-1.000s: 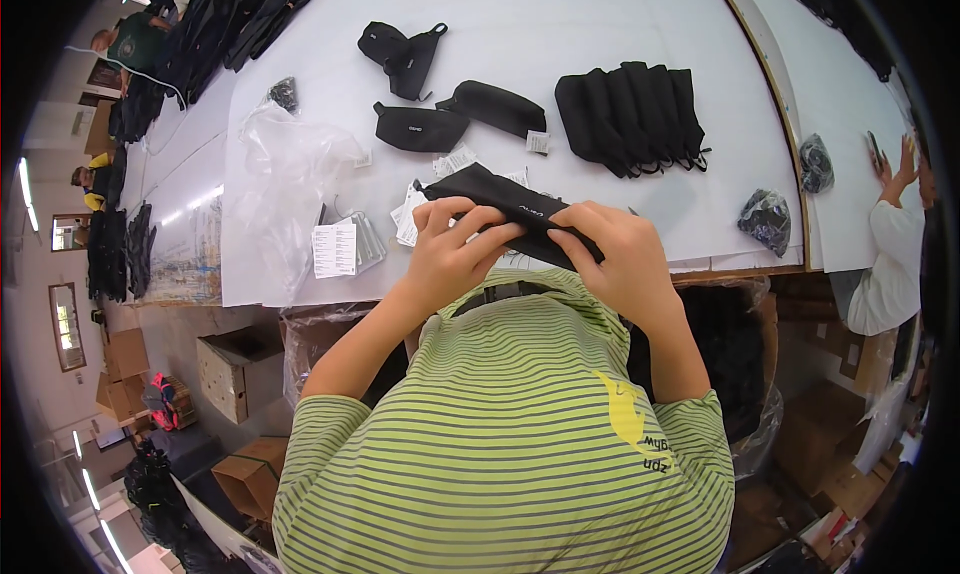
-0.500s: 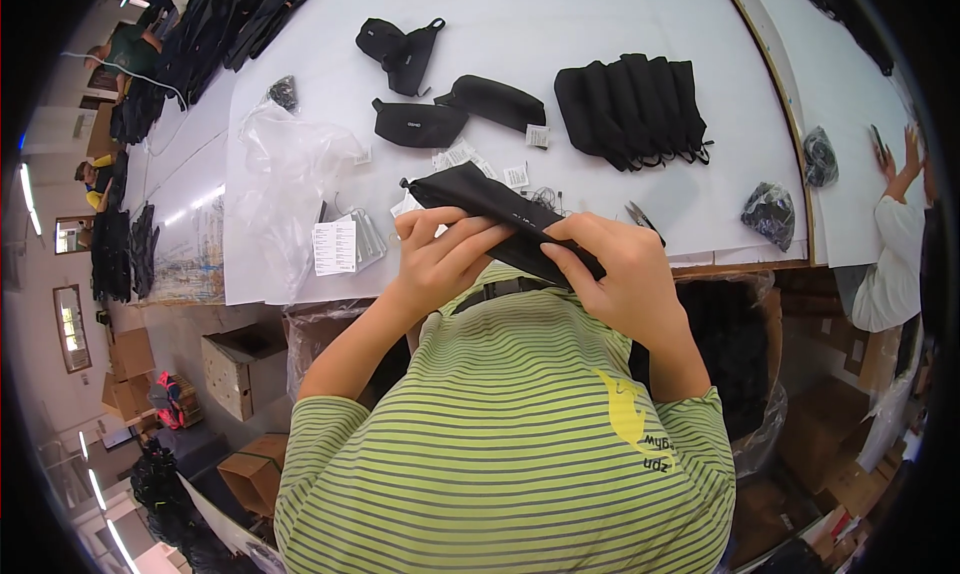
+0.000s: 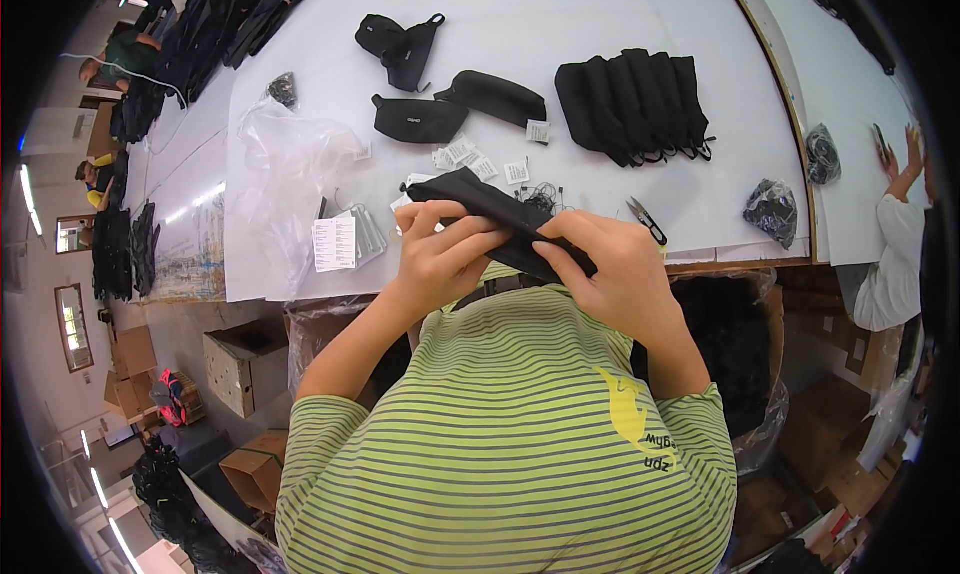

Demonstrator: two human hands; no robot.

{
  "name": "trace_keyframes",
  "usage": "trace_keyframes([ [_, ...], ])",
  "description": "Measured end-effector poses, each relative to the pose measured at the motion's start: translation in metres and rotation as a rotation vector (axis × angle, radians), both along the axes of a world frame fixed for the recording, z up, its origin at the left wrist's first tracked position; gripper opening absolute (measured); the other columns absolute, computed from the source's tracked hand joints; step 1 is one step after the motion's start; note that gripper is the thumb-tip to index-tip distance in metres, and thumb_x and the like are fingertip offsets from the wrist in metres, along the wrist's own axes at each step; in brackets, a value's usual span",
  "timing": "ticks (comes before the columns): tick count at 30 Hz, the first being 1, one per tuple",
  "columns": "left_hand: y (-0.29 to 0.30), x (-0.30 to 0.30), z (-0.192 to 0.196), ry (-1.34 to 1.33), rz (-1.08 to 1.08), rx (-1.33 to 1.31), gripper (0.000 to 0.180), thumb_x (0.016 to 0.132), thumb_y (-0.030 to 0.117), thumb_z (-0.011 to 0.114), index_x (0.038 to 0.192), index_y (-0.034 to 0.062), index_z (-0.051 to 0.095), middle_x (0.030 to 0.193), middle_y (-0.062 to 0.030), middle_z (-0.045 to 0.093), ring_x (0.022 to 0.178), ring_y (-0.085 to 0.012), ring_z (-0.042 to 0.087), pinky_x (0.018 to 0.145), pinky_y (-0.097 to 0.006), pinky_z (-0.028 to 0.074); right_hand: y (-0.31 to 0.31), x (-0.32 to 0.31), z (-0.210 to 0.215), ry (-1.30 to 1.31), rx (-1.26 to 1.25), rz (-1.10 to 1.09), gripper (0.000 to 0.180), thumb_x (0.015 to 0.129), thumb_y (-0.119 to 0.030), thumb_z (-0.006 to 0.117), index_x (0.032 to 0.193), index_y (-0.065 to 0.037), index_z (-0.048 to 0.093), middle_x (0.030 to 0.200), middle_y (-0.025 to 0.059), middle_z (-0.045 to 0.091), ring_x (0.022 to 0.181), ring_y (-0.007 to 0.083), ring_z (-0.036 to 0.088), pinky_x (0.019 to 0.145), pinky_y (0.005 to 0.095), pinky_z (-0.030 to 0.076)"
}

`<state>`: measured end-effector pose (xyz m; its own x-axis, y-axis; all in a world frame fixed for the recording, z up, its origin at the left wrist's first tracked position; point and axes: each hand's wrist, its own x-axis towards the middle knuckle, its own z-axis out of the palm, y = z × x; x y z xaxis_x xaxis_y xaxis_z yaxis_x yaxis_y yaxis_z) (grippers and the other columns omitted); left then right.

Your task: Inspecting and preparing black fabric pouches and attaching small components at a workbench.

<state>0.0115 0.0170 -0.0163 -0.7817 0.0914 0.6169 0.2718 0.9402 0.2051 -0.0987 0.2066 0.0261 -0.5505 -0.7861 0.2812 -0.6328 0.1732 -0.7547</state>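
Observation:
A long black fabric pouch (image 3: 468, 194) is held between my two hands in front of my chest, at the table's near edge. My left hand (image 3: 440, 256) is closed on its left part, with the fingers curled over the cloth. My right hand (image 3: 615, 264) pinches the right part between thumb and fingers. Part of the pouch is hidden by my fingers. Beyond it lie a flat black pouch (image 3: 418, 120) and a second one (image 3: 497, 98), with a small white label (image 3: 538, 131) beside it. Thread snips (image 3: 647, 220) rest near my right hand.
Several black pouches (image 3: 632, 109) lie in an overlapping row, back right. White printed tags (image 3: 337, 242) and a clear plastic bag (image 3: 285, 159) are at left; black cords (image 3: 541, 196) sit mid-table. A wrapped black bundle (image 3: 770, 212) lies right. A co-worker's sleeve (image 3: 888, 264) shows far right.
The pouch's right part has turned slightly in my hands, and my right hand has shifted a little to the left. My left hand keeps its hold.

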Motion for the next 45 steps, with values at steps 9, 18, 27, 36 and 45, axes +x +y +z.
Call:
trace_keyframes([
  [9, 0.007, 0.006, 0.023, -0.833, -0.169, 0.077, 0.026, 0.067, 0.006, 0.066, 0.091, 0.0021, 0.056, 0.077, -0.0091, 0.06, 0.079, -0.0293, 0.058, 0.072, -0.038, 0.046, -0.023, -0.014, -0.043, -0.174, -0.036, -0.135, 0.011, 0.081, -0.008, 0.067, 0.081, 0.002, 0.062, 0.07, 0.0076, 0.065, 0.065, 0.0159, 0.063, 0.062, 0.0259, 0.05],
  [18, -0.03, 0.011, 0.018, -1.036, -0.025, 0.496, 0.021, 0.079, 0.015, 0.068, 0.092, 0.0028, 0.058, 0.103, -0.0118, 0.054, 0.093, -0.0309, 0.056, 0.079, -0.036, 0.046, 0.021, -0.039, -0.102, -0.839, 0.236, 0.382, 0.075, 0.075, -0.03, 0.075, 0.139, -0.012, 0.038, 0.126, 0.0104, 0.052, 0.121, 0.0213, 0.046, 0.104, 0.036, 0.033],
  [27, -0.053, 0.021, -0.006, -0.937, 0.145, 0.583, 0.026, 0.082, 0.02, 0.066, 0.096, -0.0001, 0.058, 0.112, -0.01, 0.054, 0.097, -0.0292, 0.055, 0.082, -0.034, 0.044, 0.028, -0.033, -0.139, -0.901, 0.109, -0.046, 0.029, 0.079, -0.021, 0.071, 0.101, -0.002, 0.066, 0.085, 0.001, 0.068, 0.075, 0.0109, 0.061, 0.07, 0.0257, 0.046],
  [36, -0.058, 0.033, -0.016, -1.018, 0.154, 0.67, 0.031, 0.083, 0.02, 0.065, 0.103, -0.0015, 0.058, 0.12, -0.0091, 0.055, 0.107, -0.0274, 0.055, 0.087, -0.034, 0.045, 0.051, -0.063, -0.103, -1.274, -0.157, 0.105, 0.029, 0.083, -0.01, 0.067, 0.105, -0.001, 0.05, 0.085, 0.015, 0.066, 0.068, 0.0178, 0.063, 0.064, 0.0281, 0.051],
  [45, 0.001, 0.007, 0.021, -1.023, -0.082, 0.575, 0.022, 0.081, 0.016, 0.065, 0.093, -0.0016, 0.058, 0.102, -0.0117, 0.061, 0.087, -0.0308, 0.059, 0.076, -0.035, 0.047, 0.004, -0.069, -0.151, -1.776, -1.018, -0.592, 0.026, 0.087, -0.032, 0.065, 0.088, -0.006, 0.06, 0.061, 0.0023, 0.055, 0.051, 0.0111, 0.048, 0.044, 0.0213, 0.035],
])
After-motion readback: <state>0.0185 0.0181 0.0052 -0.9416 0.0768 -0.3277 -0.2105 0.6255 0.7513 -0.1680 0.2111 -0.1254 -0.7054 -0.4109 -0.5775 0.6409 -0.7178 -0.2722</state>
